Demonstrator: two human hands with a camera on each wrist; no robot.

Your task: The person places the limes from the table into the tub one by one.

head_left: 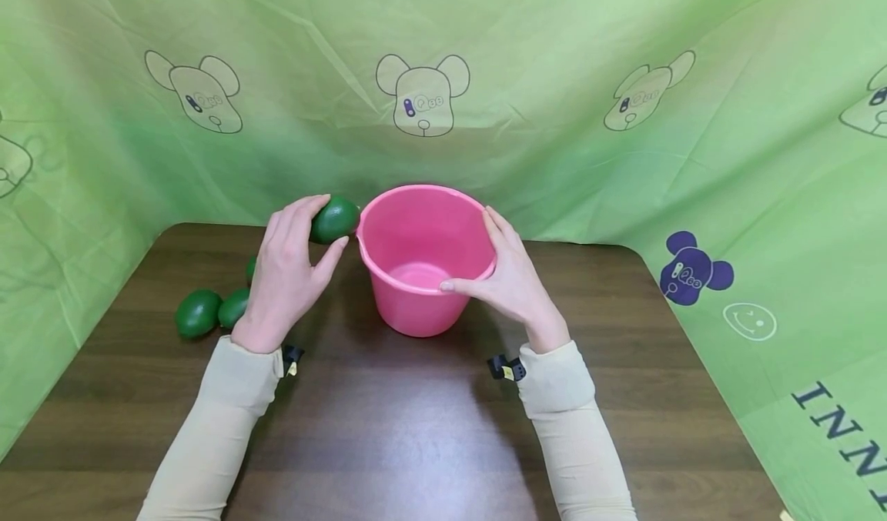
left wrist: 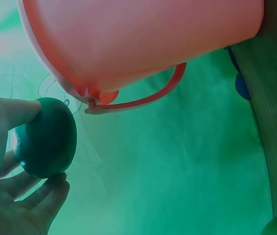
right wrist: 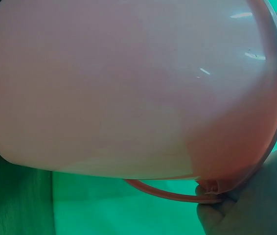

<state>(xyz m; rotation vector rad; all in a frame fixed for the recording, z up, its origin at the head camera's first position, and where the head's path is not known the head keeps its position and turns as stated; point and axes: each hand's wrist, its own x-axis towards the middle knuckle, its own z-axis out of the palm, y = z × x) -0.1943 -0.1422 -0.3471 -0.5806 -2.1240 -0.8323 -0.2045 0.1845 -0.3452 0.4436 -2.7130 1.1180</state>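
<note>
My left hand [head_left: 286,271] pinches a dark green lime [head_left: 336,220] between thumb and fingers, raised above the table beside the left side of a pink bucket's rim. In the left wrist view the lime [left wrist: 48,138] is just short of the bucket's rim and handle joint. The pink bucket [head_left: 419,309] stands upright on the table, its mouth facing up. My right hand [head_left: 516,278] grips the right side of its rim, thumb over the front edge and fingers behind. The right wrist view shows the bucket wall [right wrist: 128,88] and fingertips by the handle joint.
To the left on the wooden table [head_left: 388,459] lie more limes: one [head_left: 198,313] at the outside, another [head_left: 233,308] touching it, and a third [head_left: 251,269] mostly behind my left hand. The bucket's handle [left wrist: 148,102] hangs down at the back. A green printed curtain [head_left: 527,144] surrounds the table.
</note>
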